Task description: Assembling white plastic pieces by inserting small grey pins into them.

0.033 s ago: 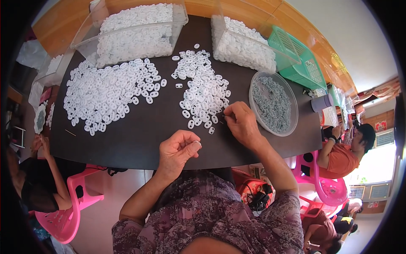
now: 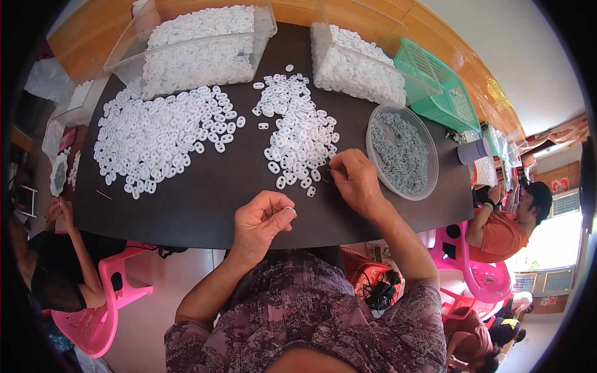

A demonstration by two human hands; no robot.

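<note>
Over the table's front edge, my left hand (image 2: 261,225) is closed, thumb against forefinger. Between those fingertips shows the edge of a small white plastic piece (image 2: 291,210), mostly hidden. My right hand (image 2: 357,182) is at the right side of the middle pile of white oval two-holed plastic pieces (image 2: 298,140). Its thumb and fingers are pinched together, and what they hold is too small to make out. To the right of that hand stands a round clear tub (image 2: 431,177) of small grey-green metal parts (image 2: 403,152).
A larger pile of the same white pieces (image 2: 155,137) spreads at the left. Behind stand two clear bins (image 2: 264,31) (image 2: 416,68) of white pieces and a green basket (image 2: 469,115). A thin stick (image 2: 104,194) lies at left. People sit on both sides near pink chairs (image 2: 115,298).
</note>
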